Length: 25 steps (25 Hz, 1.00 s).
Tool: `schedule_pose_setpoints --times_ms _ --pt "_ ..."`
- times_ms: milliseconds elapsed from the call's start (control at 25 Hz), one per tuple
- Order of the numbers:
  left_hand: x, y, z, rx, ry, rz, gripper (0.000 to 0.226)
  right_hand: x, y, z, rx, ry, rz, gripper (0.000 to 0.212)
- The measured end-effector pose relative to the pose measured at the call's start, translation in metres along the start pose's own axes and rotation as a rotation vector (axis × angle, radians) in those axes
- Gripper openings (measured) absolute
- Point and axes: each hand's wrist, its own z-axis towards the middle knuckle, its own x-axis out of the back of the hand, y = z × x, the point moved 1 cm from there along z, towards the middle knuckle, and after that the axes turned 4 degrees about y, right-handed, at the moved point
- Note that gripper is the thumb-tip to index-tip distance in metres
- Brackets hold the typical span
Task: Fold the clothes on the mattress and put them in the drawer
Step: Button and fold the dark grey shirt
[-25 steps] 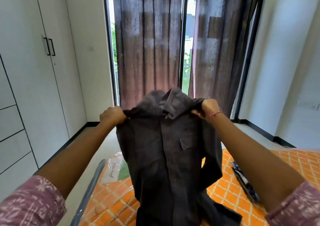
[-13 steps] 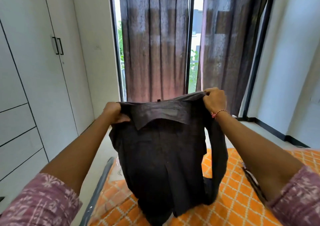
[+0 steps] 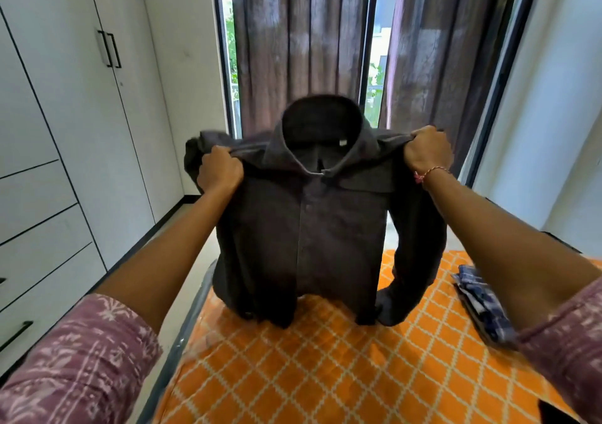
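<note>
Fingers of both your hands curl tight on the dark shirt [image 3: 325, 228], held up mid-frame.
Your left hand [image 3: 220, 173] and right hand [image 3: 427, 153] grip its shoulders; its hem brushes the orange mattress [image 3: 325, 374]. Folded blue clothes [image 3: 482, 303] lie at right, white wardrobe [image 3: 65, 114] at left.

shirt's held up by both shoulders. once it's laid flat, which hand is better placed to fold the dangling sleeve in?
Right, probably. The right hand grips the dark shirt at the shoulder directly above the sleeve hanging over the mattress; the left hand holds the far, bunched shoulder.
</note>
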Motion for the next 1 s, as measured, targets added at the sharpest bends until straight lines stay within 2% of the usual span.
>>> schedule_pose_setpoints --times_ms 120,200,240,320,400,480,560,640,760,800,880,920,1000 --pt "-0.002 -0.014 -0.013 -0.073 0.14 0.078 0.026 -0.004 0.009 -0.017 -0.012 0.034 -0.047 0.032" --pt "-0.001 -0.015 -0.022 -0.104 0.018 0.165 0.024 -0.011 0.018 -0.023 -0.118 -0.099 -0.026 0.032" --pt "-0.002 -0.019 -0.02 -0.028 -0.072 0.191 0.023 -0.015 0.022 -0.023 -0.155 -0.187 0.009 0.033" --pt "-0.003 -0.025 -0.013 0.277 -0.271 0.137 0.024 -0.017 0.024 -0.026 -0.204 -0.323 0.194 0.037" --pt "-0.004 -0.025 -0.014 0.571 -0.528 -0.102 0.033 -0.023 0.022 -0.027 -0.425 -0.4 0.485 0.035" --pt "-0.013 -0.031 -0.016 0.697 -0.77 -0.292 0.046 -0.038 0.023 -0.026 -0.724 -0.588 0.65 0.029" --pt "-0.036 -0.049 -0.018 0.776 -0.852 -0.487 0.047 -0.062 0.026 -0.026 -0.839 -0.795 0.719 0.025" --pt "-0.066 -0.068 -0.018 0.82 -0.839 -0.557 0.04 -0.095 0.032 -0.022 -0.83 -0.863 0.758 0.022" --pt "-0.108 -0.071 0.007 0.797 -0.782 -0.471 0.033 -0.155 0.03 -0.009 -0.859 -0.783 0.728 0.028" --pt "-0.119 -0.067 0.025 0.754 -0.716 -0.459 0.03 -0.171 0.029 0.004 -0.886 -0.731 0.771 0.03" --pt "-0.138 -0.05 0.07 0.707 -0.534 -0.58 0.028 -0.198 0.025 0.049 -0.856 -0.618 0.966 0.036" --pt "-0.145 -0.041 0.091 0.664 -0.449 -0.636 0.031 -0.204 0.024 0.072 -0.797 -0.543 1.018 0.036" --pt "-0.15 -0.02 0.127 0.441 -0.301 -0.553 0.035 -0.204 0.016 0.112 -0.626 -0.41 0.985 0.036"
